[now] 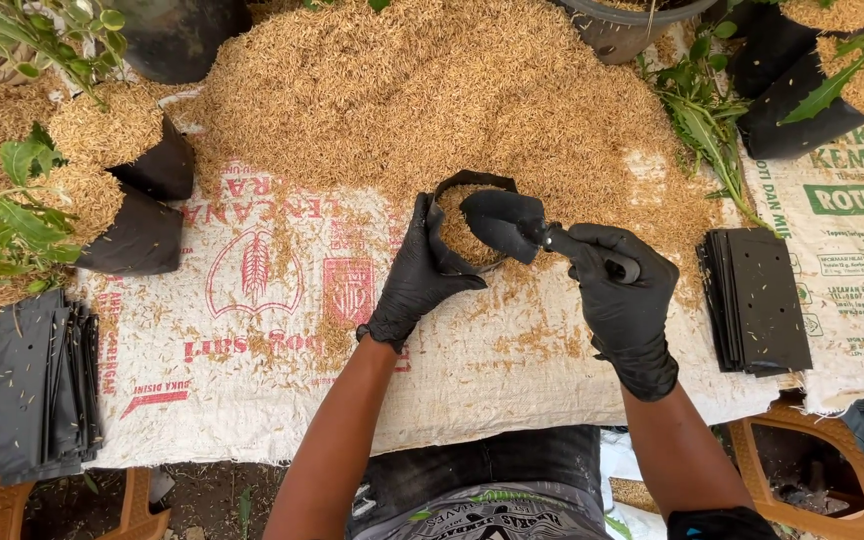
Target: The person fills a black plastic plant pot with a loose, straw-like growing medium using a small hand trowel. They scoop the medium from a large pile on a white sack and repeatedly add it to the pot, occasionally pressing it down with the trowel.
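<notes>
My left hand (414, 278), in a black glove, holds open a small black plastic grow bag (460, 222) partly filled with rice husk. In my right hand (620, 290), also gloved in black, is a black hand trowel (508, 226), its blade tipped over the bag's mouth. Both hands work at the front edge of a large heap of rice husk (432, 90) that lies on a printed white sack cloth (272, 340).
Filled black grow bags with green seedlings (12, 215) stand at the left, and more (832, 85) at the top right. Stacks of flat empty black bags lie at the left (27, 390) and right (757, 300). Loose green cuttings (702, 110) lie near the heap's right side.
</notes>
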